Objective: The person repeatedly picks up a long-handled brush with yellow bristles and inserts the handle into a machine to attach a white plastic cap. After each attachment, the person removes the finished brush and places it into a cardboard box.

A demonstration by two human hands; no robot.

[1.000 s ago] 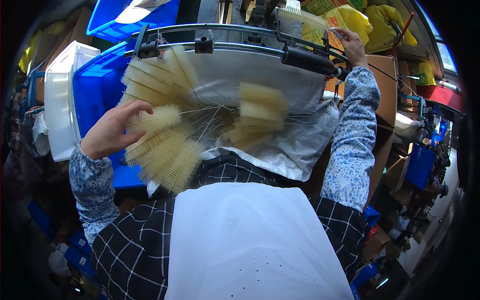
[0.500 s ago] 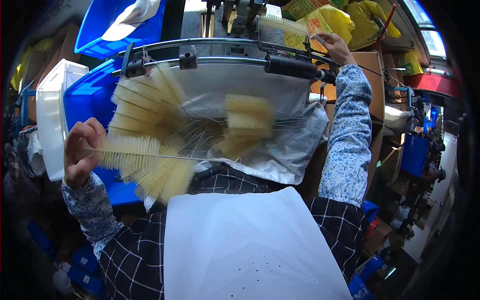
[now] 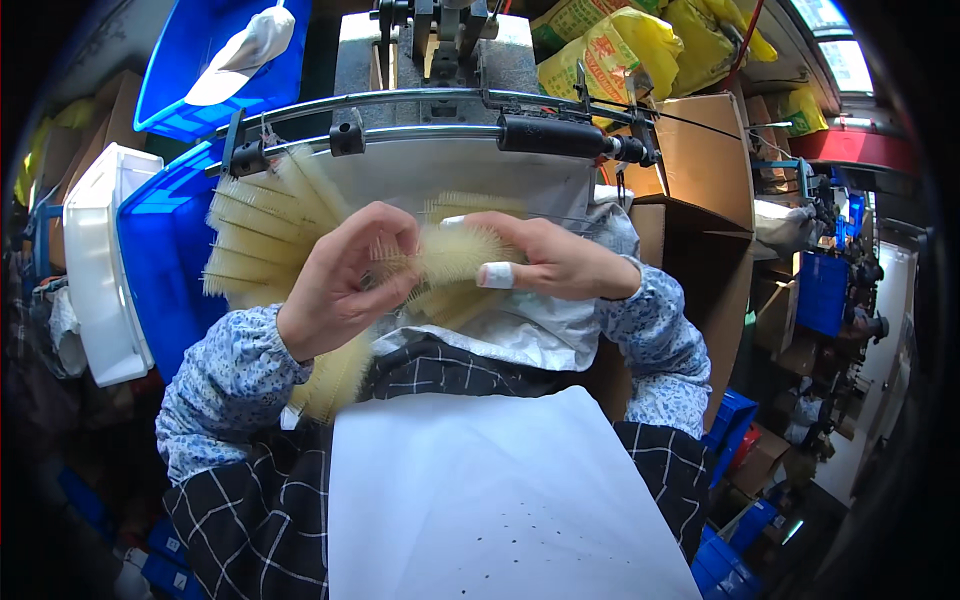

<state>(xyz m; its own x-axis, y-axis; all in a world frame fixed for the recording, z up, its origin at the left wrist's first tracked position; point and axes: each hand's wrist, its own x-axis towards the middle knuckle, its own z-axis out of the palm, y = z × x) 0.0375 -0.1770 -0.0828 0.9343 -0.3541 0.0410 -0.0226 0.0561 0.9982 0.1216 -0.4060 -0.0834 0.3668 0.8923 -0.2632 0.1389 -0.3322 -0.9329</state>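
Note:
My two hands meet over a white sheet in front of the metal rods. Pale, bristly brush heads (image 3: 456,256) fill the gap between them; whether this is one brush or two I cannot tell. Bent fingers of my left hand (image 3: 345,285) pinch bristles at the left end. My right hand (image 3: 560,262), with white tape on its thumb and a finger, grips the bristles from the right. Fanned-out wire brushes (image 3: 262,235) lie to the left of my left hand. More brushes (image 3: 455,305) lie partly hidden beneath my hands.
Two horizontal metal rods (image 3: 420,133) with a black roller (image 3: 550,137) cross beyond my hands, below a machine (image 3: 440,70). Blue bins (image 3: 165,260) and a white bin (image 3: 110,265) stand left. An open cardboard box (image 3: 705,160) and yellow sacks (image 3: 615,55) are at right.
Both hands have come together at the middle. My right hand moved down from beyond the rods, where it held a brush; my left came in from the left with its brush.

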